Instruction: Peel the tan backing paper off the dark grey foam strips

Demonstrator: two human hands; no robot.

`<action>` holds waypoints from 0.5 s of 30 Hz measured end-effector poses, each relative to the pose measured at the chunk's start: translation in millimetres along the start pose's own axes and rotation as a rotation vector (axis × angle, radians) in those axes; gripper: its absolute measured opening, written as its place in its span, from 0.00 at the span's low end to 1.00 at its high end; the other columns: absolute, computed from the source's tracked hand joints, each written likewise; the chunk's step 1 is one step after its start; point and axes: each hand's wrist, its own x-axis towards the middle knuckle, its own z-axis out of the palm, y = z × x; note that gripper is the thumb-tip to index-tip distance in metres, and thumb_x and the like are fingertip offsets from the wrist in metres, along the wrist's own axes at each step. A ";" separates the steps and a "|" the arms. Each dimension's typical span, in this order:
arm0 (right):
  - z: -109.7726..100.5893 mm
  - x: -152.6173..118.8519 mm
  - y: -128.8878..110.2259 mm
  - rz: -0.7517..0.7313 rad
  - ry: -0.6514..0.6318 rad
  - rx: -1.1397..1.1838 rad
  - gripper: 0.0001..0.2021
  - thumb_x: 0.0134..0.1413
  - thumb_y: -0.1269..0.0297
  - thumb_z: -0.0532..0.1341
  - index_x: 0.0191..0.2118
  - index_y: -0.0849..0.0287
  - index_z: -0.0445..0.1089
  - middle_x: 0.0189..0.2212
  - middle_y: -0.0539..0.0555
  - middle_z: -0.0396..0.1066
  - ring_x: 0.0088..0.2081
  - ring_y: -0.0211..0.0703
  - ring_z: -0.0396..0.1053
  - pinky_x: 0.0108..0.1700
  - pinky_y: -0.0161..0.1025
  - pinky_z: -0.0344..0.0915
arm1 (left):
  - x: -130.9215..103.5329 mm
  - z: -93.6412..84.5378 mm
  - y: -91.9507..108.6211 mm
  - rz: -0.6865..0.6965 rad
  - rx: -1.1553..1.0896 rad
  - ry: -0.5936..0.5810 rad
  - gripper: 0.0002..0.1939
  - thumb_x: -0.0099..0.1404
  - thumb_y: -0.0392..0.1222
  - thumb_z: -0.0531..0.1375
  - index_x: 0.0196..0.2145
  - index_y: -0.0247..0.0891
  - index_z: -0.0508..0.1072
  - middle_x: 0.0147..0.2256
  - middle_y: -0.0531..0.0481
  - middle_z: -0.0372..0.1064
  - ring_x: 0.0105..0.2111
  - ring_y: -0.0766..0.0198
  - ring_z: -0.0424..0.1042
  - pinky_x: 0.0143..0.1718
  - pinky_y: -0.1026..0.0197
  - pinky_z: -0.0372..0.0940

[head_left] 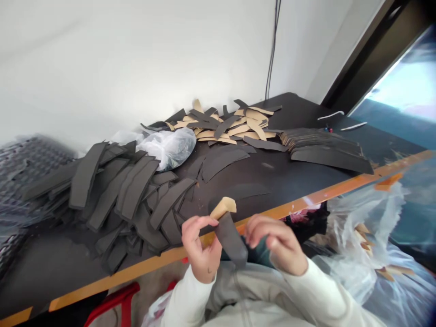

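Observation:
My left hand point(200, 247) pinches a dark foam strip point(231, 240) near its top, where a tan backing layer point(223, 207) curls away from it. My right hand point(276, 243) hovers just right of the strip with fingers bent, close to its edge; I cannot tell whether it touches it. Both hands are held in front of the table's near edge, above my lap.
On the black table with its orange edge point(306, 200) lie a heap of dark strips point(119, 195) at left, a crumpled plastic bag point(168, 145), mixed tan and dark pieces point(231, 125) at the back and a neat stack point(323, 145) at right. A clear bag with tan scraps point(371, 245) hangs at right.

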 end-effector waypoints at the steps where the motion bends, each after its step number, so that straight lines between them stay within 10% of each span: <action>1: -8.5 4.0 -1.0 0.003 0.088 -0.063 0.21 0.66 0.48 0.50 0.31 0.55 0.72 0.28 0.55 0.71 0.34 0.46 0.70 0.38 0.44 0.67 | 0.8 -1.0 0.2 0.031 -0.010 -0.025 0.25 0.59 0.30 0.61 0.52 0.45 0.63 0.32 0.52 0.74 0.36 0.59 0.70 0.41 0.54 0.68; 8: -13.0 25.1 -2.9 0.260 -0.027 -0.342 0.13 0.58 0.52 0.61 0.31 0.56 0.69 0.33 0.53 0.69 0.36 0.43 0.68 0.39 0.39 0.67 | -2.0 5.3 10.9 0.294 -0.039 -0.304 0.21 0.57 0.25 0.58 0.45 0.45 0.66 0.29 0.55 0.77 0.28 0.63 0.69 0.36 0.58 0.65; 15: -37.2 34.6 15.0 0.345 0.531 -0.015 0.13 0.51 0.54 0.68 0.39 0.56 0.73 0.34 0.53 0.76 0.33 0.43 0.73 0.33 0.38 0.71 | 2.3 1.7 30.4 -0.069 -0.222 -0.164 0.07 0.68 0.45 0.55 0.43 0.57 0.68 0.12 0.58 0.63 0.20 0.58 0.63 0.31 0.52 0.66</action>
